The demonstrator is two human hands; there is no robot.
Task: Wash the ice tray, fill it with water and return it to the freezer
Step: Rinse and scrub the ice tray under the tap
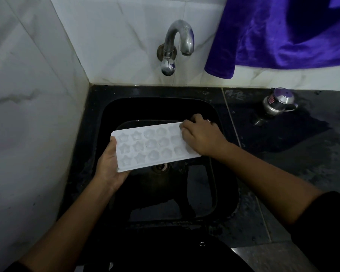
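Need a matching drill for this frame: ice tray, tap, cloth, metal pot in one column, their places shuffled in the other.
Things:
1. ice tray
2. tap
3. cloth
4. metal pot

Places:
A. on the counter, right of the sink
B. hangs against the wall at upper right
C. held over the sink by the left hand and right hand
D. mounted on the wall above the sink

Pairs: 1-C, 2-D, 3-B, 4-A
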